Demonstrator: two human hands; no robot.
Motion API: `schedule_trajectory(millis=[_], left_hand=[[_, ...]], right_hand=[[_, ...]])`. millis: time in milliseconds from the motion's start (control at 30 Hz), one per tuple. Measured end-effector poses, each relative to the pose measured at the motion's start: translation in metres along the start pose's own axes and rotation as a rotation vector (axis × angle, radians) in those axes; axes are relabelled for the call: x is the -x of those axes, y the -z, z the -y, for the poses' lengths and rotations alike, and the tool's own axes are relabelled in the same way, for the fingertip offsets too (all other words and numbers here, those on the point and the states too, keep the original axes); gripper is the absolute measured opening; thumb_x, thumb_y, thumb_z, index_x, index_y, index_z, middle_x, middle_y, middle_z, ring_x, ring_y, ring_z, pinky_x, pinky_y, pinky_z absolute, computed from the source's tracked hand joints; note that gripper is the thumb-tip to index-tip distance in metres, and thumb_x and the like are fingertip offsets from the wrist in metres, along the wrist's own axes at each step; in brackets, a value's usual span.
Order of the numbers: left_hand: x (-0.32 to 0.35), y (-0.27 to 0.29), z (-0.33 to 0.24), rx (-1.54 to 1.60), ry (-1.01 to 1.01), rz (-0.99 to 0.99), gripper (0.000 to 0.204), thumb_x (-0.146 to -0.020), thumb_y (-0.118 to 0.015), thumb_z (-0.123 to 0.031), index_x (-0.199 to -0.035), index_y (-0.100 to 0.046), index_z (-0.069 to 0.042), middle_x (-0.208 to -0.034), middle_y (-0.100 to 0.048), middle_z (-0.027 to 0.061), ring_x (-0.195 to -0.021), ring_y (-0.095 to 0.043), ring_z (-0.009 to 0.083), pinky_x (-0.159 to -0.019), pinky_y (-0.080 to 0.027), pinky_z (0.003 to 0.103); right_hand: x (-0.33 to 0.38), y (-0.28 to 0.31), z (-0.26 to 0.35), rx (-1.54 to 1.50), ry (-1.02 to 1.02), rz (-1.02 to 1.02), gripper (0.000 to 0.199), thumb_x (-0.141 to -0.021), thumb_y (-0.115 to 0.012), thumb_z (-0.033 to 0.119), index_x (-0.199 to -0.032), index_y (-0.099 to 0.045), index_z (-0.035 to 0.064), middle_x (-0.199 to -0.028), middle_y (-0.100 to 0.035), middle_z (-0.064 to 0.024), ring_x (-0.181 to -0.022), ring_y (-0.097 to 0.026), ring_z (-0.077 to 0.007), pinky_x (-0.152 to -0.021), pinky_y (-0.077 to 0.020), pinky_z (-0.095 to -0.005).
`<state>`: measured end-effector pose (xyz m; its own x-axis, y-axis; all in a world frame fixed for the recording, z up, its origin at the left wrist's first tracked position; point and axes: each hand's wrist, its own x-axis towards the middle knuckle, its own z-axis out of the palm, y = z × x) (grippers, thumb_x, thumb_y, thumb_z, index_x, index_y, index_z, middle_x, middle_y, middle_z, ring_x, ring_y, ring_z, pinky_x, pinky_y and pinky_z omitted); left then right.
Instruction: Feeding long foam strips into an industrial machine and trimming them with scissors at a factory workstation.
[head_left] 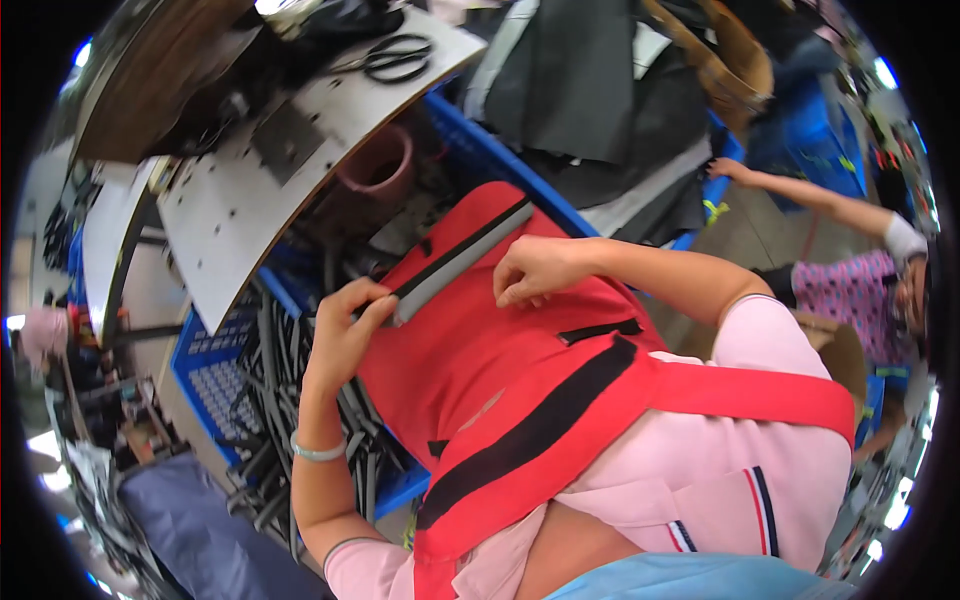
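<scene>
A grey fabric strip (465, 262) with a black band along one edge lies slantwise over the red apron (430, 370) on my lap. My left hand (345, 325) pinches its near left end between thumb and fingers. To the right of the strip my right hand (535, 270) hovers over the apron, apart from the strip. Its fingers are curled together, and whatever they may hold is hidden. The strip's far end rests unheld near the top of the apron.
A blue crate (210, 375) full of grey strips stands beside my left arm. At the far left is a white worktable (220, 215) with black scissors (398, 60). A pink bucket (378, 165) sits under its edge. Dark fabric pieces (565, 75) fill another blue crate. Another person's arm (820, 198) reaches in at right.
</scene>
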<state>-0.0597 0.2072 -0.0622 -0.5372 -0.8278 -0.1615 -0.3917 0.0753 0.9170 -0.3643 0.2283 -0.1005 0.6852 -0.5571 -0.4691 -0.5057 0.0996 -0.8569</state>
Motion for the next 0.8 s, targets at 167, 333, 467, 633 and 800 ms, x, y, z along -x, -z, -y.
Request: schedule_trajectory(millis=[167, 333, 467, 633, 800], left_hand=[[0.000, 0.000, -0.050, 0.059, 0.002, -0.098, 0.011, -0.087, -0.065, -0.008, -0.088, -0.065, 0.003, -0.077, -0.063, 0.0004, -0.071, -0.053, 0.0067, -0.065, -0.043, 0.022], [-0.006, 0.032, -0.053, 0.455, 0.106, 0.052, 0.014, -0.089, -0.065, -0.011, -0.095, -0.069, 0.001, -0.079, -0.065, -0.0019, -0.068, -0.053, 0.0044, -0.062, -0.043, 0.021], [-0.006, 0.045, -0.047, 0.076, 0.115, -0.080, 0.018, -0.087, -0.065, -0.016, -0.096, -0.070, -0.001, -0.074, -0.066, 0.0058, -0.066, -0.059, 0.0103, -0.063, -0.047, 0.026], [-0.039, 0.076, -0.070, -0.603, -0.199, -0.590, 0.023, -0.084, -0.063, -0.024, -0.096, -0.071, -0.006, -0.079, -0.068, 0.0153, -0.072, -0.065, 0.0329, -0.067, -0.050, 0.037], [-0.087, 0.115, -0.048, -0.360, -0.140, -0.568, 0.028, -0.085, -0.067, -0.024, -0.099, -0.071, 0.000, -0.071, -0.067, 0.0065, -0.059, -0.058, 0.0130, -0.058, -0.047, 0.028]], right_hand=[[-0.023, 0.012, 0.089, 0.434, 0.713, -0.409, 0.061, -0.072, -0.072, 0.009, -0.129, -0.049, 0.0141, -0.111, -0.059, -0.0111, -0.105, -0.054, -0.0309, -0.094, -0.0434, -0.0383], [-0.048, 0.033, 0.106, 0.516, 0.389, -0.299, 0.030, -0.071, -0.070, 0.011, -0.100, -0.063, 0.0047, -0.089, -0.065, -0.0180, -0.083, -0.063, -0.0353, -0.070, -0.0491, -0.0389], [-0.064, 0.059, 0.113, 0.909, 0.422, -0.390, 0.027, -0.069, -0.071, 0.014, -0.094, -0.063, 0.0049, -0.085, -0.065, -0.0154, -0.084, -0.062, -0.0361, -0.068, -0.0482, -0.0411], [-0.096, 0.105, 0.149, 1.019, 0.443, -0.695, 0.027, -0.073, -0.070, 0.021, -0.099, -0.065, 0.0126, -0.076, -0.065, -0.0147, -0.078, -0.064, -0.0348, -0.068, -0.0497, -0.0443], [-0.132, 0.140, 0.158, 1.020, 0.452, -0.821, 0.042, -0.074, -0.074, 0.023, -0.112, -0.065, 0.0081, -0.091, -0.068, -0.0168, -0.089, -0.064, -0.0359, -0.077, -0.0505, -0.0419]])
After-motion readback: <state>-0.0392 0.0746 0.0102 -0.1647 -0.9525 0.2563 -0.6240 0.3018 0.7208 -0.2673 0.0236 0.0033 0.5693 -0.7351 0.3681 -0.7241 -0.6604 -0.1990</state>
